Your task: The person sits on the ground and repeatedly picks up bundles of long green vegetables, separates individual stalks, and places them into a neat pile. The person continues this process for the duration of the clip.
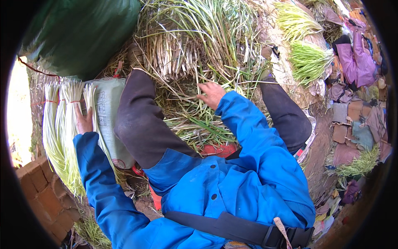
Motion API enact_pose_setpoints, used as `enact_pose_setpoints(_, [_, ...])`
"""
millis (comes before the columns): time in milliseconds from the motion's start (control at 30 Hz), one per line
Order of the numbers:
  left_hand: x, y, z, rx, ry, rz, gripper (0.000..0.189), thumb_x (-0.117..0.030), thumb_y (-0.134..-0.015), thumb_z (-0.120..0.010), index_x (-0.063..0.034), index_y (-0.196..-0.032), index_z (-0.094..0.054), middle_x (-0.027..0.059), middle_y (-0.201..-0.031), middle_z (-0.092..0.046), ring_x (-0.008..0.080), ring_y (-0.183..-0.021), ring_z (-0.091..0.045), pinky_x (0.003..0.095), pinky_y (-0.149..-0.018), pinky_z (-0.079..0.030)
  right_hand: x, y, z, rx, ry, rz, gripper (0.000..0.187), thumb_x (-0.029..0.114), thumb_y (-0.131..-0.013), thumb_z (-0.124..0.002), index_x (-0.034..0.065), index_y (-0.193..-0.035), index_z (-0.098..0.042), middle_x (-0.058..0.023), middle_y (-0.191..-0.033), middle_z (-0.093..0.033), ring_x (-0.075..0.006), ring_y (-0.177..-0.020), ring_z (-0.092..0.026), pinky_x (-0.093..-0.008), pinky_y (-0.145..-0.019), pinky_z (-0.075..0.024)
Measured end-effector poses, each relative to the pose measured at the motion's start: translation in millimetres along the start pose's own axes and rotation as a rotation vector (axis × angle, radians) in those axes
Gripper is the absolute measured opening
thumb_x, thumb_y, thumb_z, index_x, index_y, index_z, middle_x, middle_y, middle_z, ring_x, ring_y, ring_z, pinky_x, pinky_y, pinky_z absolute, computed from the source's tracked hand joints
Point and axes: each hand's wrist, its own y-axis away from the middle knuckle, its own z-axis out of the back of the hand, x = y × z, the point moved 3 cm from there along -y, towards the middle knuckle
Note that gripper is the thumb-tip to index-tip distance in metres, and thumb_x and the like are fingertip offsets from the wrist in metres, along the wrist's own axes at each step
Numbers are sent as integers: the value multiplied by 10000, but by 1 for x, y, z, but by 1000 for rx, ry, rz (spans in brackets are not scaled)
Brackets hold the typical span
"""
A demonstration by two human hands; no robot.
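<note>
My left hand point(84, 120) lies on the pale stalk bundles point(71, 124) at the left, fingers apart. Two of the bundles show thin red ties. Beside the hand, a looser bunch of pale stalks point(89, 93) lies against a printed, light green sack point(112, 124). My right hand point(212, 94) is between my knees, thumb and fingers spread, over loose stalks and leaves point(199, 119). Thin stalks pass close to its fingertips; I see none clearly gripped. Just beyond it is a large heap of untrimmed leafy stalks point(177, 56), white ends towards me.
A big dark green sack point(84, 34) stands at the upper left. Bricks point(46, 199) are stacked at the lower left. Trimmed green bundles point(307, 60) lie at the upper right, near a person in a checked purple garment point(356, 62). Cloths and bricks point(354, 124) line the right side.
</note>
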Motion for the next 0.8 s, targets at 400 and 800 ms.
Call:
enact_pose_setpoints(400, [-340, 154, -58, 186, 899, -310, 421, -120, -838, -532, 15, -1219, -415, 160, -1219, -464, 244, -1154, -420, 321, -974, -317, -8, 57, -54, 291, 16, -164, 658, 602, -790, -407, 80, -1187, -464, -213, -1139, -503, -340, -1070, -478, -455, -887, -388])
enact_pose_setpoints(800, [-306, 223, -291, 817, 271, -163, 432, -246, -766, -574, -19, -1124, -496, 209, -1016, -567, 330, -919, -557, 370, -800, -437, -96, -22, 70, -604, -353, -347, 278, 280, -795, -593, 28, -912, -606, -142, -854, -601, -302, -767, -590, -371, -698, -470])
